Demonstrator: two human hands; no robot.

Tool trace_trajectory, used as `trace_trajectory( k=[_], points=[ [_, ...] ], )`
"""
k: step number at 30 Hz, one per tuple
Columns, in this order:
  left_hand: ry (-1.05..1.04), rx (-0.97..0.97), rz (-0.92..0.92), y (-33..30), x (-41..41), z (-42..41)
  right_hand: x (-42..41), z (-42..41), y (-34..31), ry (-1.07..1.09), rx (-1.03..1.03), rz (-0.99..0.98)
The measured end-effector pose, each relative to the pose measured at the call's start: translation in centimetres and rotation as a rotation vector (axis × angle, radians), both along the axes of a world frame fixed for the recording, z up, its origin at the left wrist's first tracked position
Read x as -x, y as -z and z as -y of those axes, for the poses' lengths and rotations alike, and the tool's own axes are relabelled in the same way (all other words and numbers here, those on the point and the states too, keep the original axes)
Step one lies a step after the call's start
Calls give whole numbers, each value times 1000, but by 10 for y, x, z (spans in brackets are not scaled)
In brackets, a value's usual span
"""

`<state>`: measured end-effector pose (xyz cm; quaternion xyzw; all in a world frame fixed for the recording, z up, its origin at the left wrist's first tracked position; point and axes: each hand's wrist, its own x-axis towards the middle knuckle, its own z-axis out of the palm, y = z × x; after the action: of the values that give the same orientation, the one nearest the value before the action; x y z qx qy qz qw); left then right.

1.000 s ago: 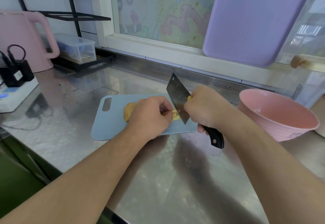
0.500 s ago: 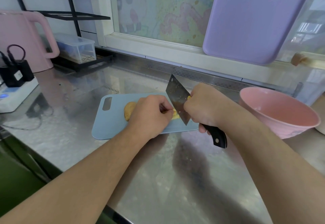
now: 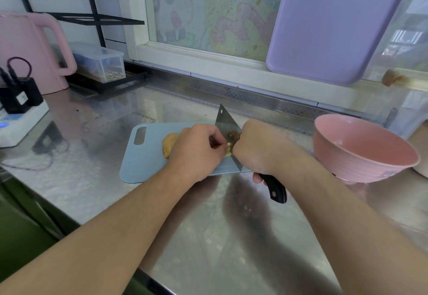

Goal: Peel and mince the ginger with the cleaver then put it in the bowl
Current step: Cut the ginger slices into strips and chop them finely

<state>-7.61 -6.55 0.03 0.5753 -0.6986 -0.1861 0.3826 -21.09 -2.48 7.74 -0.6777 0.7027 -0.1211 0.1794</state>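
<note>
The right hand (image 3: 257,150) is gripping the cleaver (image 3: 225,128) high up, fingers wrapped round the black handle where it meets the blade, with the handle's end sticking out below the wrist. The left hand (image 3: 196,151) is pinching the ginger (image 3: 168,145), fingers curled round its right end; the skinned, pale tip is showing just at the blade, while the unpeeled brown end is protruding to the left of the knuckles. The blade is standing tilted, tip away from the person, with brown scrapings clinging to its face.

Judgement: peeling is under way and far from finished; mincing has not begun.

The ginger is lying on the blue cutting board (image 3: 148,162), which is resting on the steel bench (image 3: 208,236). The pink bowl (image 3: 361,153) is standing to the right, apart from the board, and appears empty.

Recommendations: keep the choked-up hold for control; scrape in short, shallow strokes directed away from the left fingertips, which are sitting very close to the edge. Rotate the root between strokes to present fresh skin. The near right corner of the board is hidden by the hands, so its footing cannot be confirmed.
</note>
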Motion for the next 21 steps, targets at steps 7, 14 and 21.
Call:
trace_trajectory(
  k=[7,14,21],
  points=[
    [-1,26,-10,0,-1,-1,8,4,1,26,2,69],
    [-12,11,-15,-2,-3,-3,18,5,-13,35,18,127],
    [-6,17,-26,-1,-3,-3,13,1,-12,27,-2,126]
  ],
)
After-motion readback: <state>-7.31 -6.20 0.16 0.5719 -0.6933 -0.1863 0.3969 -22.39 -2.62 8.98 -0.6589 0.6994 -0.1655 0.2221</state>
